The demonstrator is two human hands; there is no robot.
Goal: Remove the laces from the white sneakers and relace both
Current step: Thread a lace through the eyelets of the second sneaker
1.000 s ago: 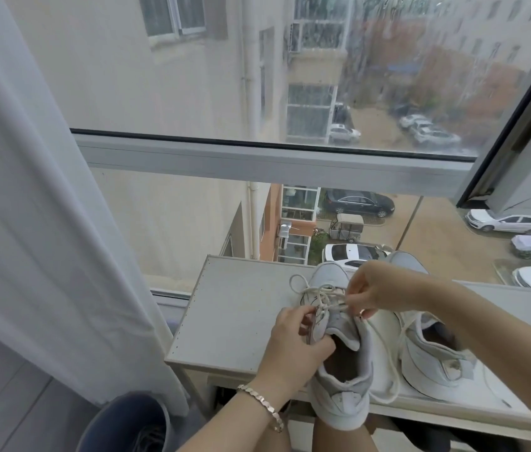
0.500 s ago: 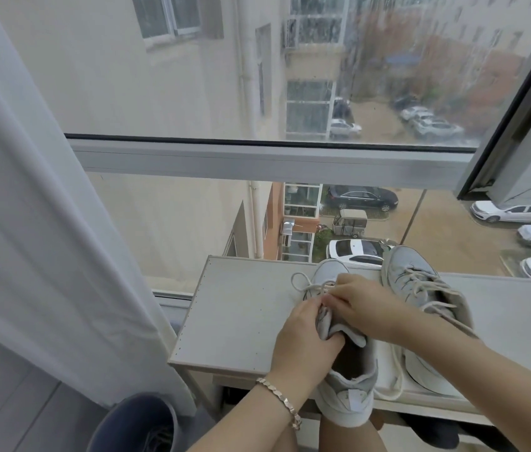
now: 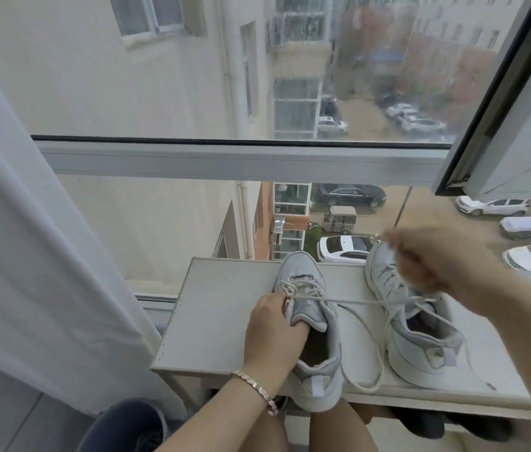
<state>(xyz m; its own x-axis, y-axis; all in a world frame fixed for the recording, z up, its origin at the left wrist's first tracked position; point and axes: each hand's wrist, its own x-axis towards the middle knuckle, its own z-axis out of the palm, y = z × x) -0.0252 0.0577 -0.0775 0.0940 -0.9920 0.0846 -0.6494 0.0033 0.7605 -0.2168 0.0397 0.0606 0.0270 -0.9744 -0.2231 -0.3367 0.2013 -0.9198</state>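
Two white sneakers stand on a white shelf [image 3: 215,318] by the window. The left sneaker [image 3: 314,324] points away from me, its heel hanging over the shelf's front edge. My left hand [image 3: 270,331] grips its tongue and left side near the eyelets. A white lace [image 3: 352,301] runs taut from those eyelets rightward to my right hand [image 3: 433,259], which is blurred, raised over the right sneaker [image 3: 414,334] and curled round the lace. A slack loop of lace lies on the shelf between the shoes.
A white curtain [image 3: 39,256] hangs at the left. A dark blue bin [image 3: 124,425] stands on the floor below the shelf's left corner. The window frame [image 3: 225,161] crosses behind, with an opened sash [image 3: 512,132] at the upper right. Dark shoes sit under the shelf.
My right hand has left the left sneaker's eyelets and swung up and to the right, drawing the lace out taut. My left hand stays on the sneaker.
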